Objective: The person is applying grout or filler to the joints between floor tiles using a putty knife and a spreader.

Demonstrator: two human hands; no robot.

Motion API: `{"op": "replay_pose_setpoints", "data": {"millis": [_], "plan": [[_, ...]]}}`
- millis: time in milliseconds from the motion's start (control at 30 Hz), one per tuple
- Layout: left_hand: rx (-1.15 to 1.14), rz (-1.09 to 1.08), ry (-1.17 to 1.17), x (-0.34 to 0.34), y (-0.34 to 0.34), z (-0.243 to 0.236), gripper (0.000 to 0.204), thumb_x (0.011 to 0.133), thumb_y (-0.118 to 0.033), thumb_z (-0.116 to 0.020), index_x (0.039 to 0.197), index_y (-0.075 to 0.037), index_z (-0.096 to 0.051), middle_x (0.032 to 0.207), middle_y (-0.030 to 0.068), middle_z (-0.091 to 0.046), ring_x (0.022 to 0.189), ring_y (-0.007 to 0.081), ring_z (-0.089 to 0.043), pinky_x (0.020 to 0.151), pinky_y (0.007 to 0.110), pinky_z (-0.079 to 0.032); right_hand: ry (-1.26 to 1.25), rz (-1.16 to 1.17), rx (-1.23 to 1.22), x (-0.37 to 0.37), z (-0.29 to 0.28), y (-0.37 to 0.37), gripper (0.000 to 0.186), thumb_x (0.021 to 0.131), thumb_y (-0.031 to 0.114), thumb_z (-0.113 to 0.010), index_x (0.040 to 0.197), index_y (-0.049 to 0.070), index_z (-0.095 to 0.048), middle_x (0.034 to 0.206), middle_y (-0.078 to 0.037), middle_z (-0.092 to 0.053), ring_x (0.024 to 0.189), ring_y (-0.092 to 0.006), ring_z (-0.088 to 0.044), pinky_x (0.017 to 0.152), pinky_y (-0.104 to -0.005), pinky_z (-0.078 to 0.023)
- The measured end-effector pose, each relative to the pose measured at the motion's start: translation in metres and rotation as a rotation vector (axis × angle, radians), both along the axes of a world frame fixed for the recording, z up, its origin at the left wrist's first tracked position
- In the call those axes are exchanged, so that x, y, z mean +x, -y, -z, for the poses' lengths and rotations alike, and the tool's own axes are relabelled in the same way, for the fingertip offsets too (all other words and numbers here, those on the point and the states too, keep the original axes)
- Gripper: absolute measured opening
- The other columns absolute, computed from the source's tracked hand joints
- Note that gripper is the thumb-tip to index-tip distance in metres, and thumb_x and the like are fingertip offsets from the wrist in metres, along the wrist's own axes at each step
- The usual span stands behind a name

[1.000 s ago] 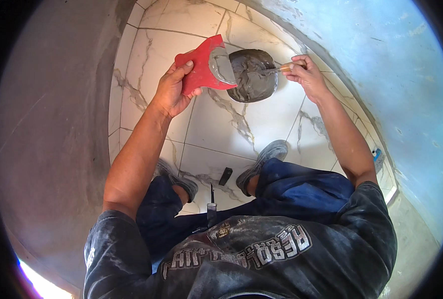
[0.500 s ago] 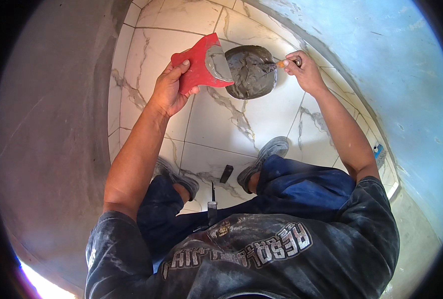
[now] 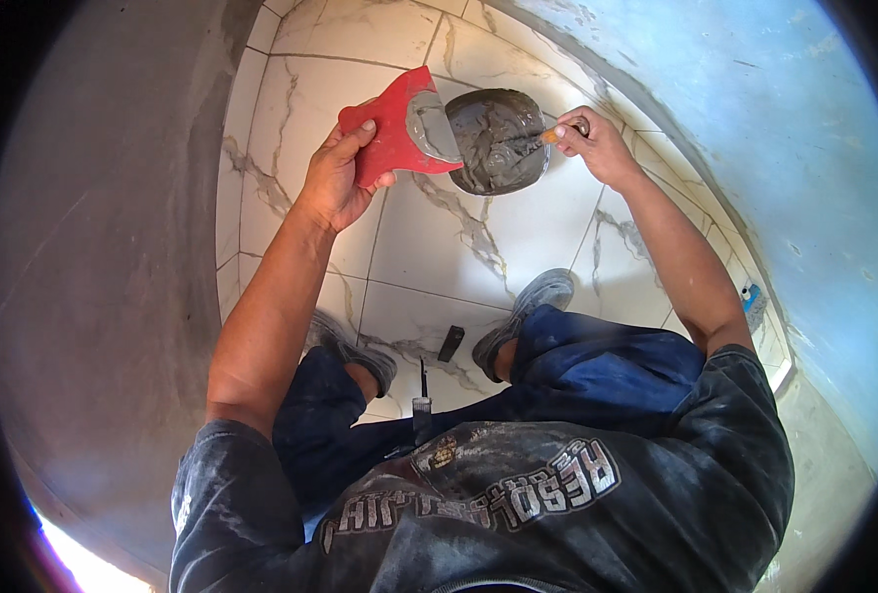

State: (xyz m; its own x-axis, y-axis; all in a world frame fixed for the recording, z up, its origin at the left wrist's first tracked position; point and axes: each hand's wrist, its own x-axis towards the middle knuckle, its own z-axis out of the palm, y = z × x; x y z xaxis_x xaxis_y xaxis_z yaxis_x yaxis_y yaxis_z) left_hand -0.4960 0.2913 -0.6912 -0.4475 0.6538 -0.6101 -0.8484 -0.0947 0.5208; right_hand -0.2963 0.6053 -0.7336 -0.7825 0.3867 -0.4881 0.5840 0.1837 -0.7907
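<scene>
My left hand [image 3: 345, 168] grips a red flexible plastic spreader [image 3: 389, 130], whose right part carries a smear of grey paste, held just left of a dark bowl [image 3: 488, 178] of wet grey paste on the tiled floor. My right hand [image 3: 597, 148] is closed on the wooden handle of a small tool [image 3: 562, 131], probably a trowel, whose metal end is sunk in the paste at the bowl's right side and mostly hidden.
Grey plastered walls [image 3: 103, 277] rise at left and right. A small dark block [image 3: 451, 344] lies on the marbled white tiles [image 3: 429, 247] between my shoes. A small blue-handled tool [image 3: 750, 306] lies by the right wall.
Compared with a second ago, both hands and the red spreader sit slightly higher in the picture. The tool in my right hand has shifted a little within the paste.
</scene>
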Motion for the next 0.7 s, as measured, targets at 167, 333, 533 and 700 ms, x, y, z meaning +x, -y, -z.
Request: {"op": "replay_pose_setpoints", "data": {"millis": [167,333,533,700], "plan": [[-0.03,0.011,0.006,0.001,-0.001,-0.002,0.032,0.097,-0.017,-0.053,0.126,-0.007,-0.047,0.111,0.0091,-0.06,0.085,0.0168,-0.065,0.052,0.027,-0.059,-0.001,-0.123,-0.051,-0.006,-0.005,0.008,0.03,0.092,0.025,-0.065,0.107,0.0,-0.057,0.091,-0.009,-0.066,0.078,-0.0136,-0.063,0.073,-0.0285,-0.051],[-0.031,0.011,-0.004,0.001,-0.002,-0.003,0.031,0.097,-0.017,-0.053,0.126,-0.008,-0.048,0.111,0.0084,-0.06,0.086,0.0163,-0.065,0.052,0.027,-0.059,-0.003,-0.222,-0.04,-0.012,0.0,0.017,0.03,0.092,0.023,-0.065,0.108,0.0,-0.056,0.093,-0.009,-0.066,0.081,-0.0133,-0.062,0.074,-0.0286,-0.051],[-0.071,0.017,-0.015,0.003,-0.004,-0.003,0.031,0.097,-0.018,-0.053,0.126,-0.009,-0.049,0.111,0.0068,-0.06,0.086,0.0158,-0.065,0.052,0.026,-0.057,0.069,-0.042,-0.282,-0.007,0.012,0.0,0.028,0.094,0.024,-0.062,0.109,0.001,-0.056,0.097,-0.009,-0.066,0.08,-0.0129,-0.062,0.072,-0.0282,-0.052],[-0.085,0.016,-0.019,0.003,-0.005,0.001,0.03,0.097,-0.018,-0.052,0.126,-0.009,-0.049,0.111,0.0066,-0.06,0.087,0.0154,-0.065,0.053,0.026,-0.058,0.031,0.109,-0.573,0.001,0.006,-0.006,0.033,0.095,0.028,-0.061,0.112,0.001,-0.053,0.1,-0.01,-0.065,0.081,-0.0141,-0.061,0.074,-0.0278,-0.05]]}}
